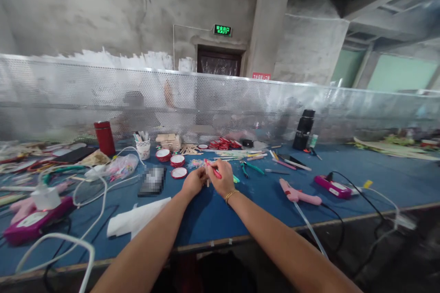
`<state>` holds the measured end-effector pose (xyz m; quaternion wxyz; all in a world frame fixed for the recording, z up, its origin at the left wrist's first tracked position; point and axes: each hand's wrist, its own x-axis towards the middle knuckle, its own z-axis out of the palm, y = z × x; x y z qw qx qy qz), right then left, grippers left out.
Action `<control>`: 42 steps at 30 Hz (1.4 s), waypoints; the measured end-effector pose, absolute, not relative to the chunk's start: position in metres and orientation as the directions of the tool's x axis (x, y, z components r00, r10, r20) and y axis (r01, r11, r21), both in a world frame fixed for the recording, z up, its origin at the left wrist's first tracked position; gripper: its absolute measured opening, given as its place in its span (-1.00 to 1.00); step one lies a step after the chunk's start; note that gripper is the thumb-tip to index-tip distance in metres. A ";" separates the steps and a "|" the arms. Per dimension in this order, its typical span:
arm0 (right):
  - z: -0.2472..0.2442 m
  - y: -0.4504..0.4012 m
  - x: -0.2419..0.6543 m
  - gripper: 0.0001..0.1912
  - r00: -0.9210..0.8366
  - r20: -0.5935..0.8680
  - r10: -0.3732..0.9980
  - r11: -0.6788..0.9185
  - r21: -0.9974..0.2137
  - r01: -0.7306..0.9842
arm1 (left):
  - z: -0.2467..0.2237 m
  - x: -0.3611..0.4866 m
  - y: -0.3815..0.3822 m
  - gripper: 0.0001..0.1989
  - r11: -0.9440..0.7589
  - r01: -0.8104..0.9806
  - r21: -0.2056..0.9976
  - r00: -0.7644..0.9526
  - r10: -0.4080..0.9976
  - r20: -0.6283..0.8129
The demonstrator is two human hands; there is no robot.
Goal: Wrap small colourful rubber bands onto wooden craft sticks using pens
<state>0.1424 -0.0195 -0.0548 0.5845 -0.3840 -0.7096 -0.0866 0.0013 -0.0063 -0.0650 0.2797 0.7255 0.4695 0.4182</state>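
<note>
My right fingers (220, 175) grip a slim red pen (216, 172); my left fingers (196, 180) curl close beside, any hold unclear. Beyond: round red-rimmed tins (178, 160), flat wooden sticks (190, 149), smooth blue tabletop (206, 219).

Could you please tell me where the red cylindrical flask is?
In the head view, the red flask stands upright at the back left of the blue table, just left of the white patterned cup.
</note>
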 end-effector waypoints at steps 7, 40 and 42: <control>-0.054 -0.019 0.145 -0.91 0.050 0.867 0.495 0.641 -0.403 0.653 | -0.062 0.001 -0.011 -0.85 -0.376 0.547 0.748 0.185 0.926 0.330; -0.047 -0.022 0.152 -0.91 0.069 0.874 0.481 0.636 -0.401 0.659 | -0.065 -0.003 0.022 -0.74 -0.214 0.232 0.949 0.430 0.898 0.097; -0.047 -0.024 0.152 -0.92 0.072 0.871 0.486 0.633 -0.407 0.658 | -0.064 -0.002 0.021 -0.74 -0.207 0.233 0.950 0.422 0.902 0.093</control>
